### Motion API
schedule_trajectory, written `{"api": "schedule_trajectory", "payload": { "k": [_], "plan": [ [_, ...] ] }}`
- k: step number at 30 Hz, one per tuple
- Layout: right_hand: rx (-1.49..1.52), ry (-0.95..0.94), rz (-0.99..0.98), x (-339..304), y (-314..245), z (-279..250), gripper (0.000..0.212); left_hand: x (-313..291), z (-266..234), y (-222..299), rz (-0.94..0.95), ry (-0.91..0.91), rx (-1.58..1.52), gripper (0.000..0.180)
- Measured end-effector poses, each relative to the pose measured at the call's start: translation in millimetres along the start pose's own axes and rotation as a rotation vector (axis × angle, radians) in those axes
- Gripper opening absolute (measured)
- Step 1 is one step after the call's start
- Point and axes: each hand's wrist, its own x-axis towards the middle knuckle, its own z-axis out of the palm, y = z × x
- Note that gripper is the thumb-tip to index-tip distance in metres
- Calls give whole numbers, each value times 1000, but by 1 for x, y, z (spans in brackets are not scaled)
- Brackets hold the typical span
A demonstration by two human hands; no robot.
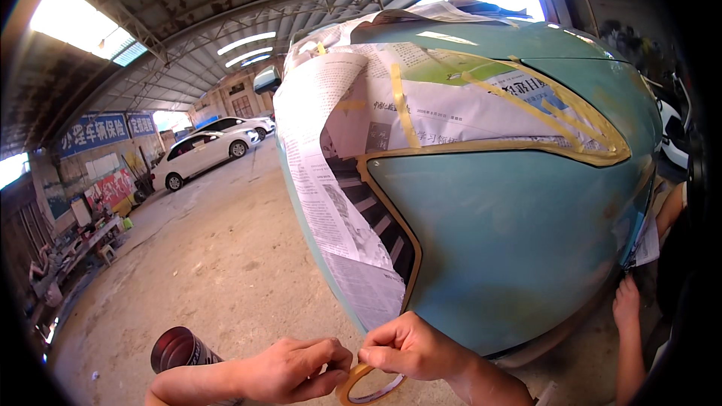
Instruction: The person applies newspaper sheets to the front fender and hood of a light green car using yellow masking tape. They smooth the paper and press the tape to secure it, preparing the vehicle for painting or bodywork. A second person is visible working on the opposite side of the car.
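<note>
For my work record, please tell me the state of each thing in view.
Left hand: curled, exact grip hidden
Right hand: curled, exact grip hidden
Tape roll: at the fingertips, partly hidden
Newspaper sheets: taped on, creased
Green vehicle: partly covered, surface patchy
White car: parked
Dark can: partly hidden
Co-worker's hand: at the vehicle's edge

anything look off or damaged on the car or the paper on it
The left newspaper sheet bows away from the dark slats, leaving them partly exposed, while the paper above is taped along its lower edge. The teal panel also shows blotchy brownish patches; whether that is damage, I can't tell.
</note>
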Motion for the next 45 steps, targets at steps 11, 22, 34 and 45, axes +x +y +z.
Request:
{"api": "schedule_trajectory", "payload": {
  "k": [11,22,34,45],
  "plan": [
    [193,-17,5,-1,3,-8,32,4,-14,9,-90,2,-470,13],
    [178,-38,-70,0,7,-3,38,4,-3,9,-18,211,-613,20],
    [89,-38,-77,2,6,-1,37,5,-9,-4,19,138,-442,9],
    [-1196,909,-1146,16,13,25,41,52,-30,-14,151,352,-111,8]
  ]
}}
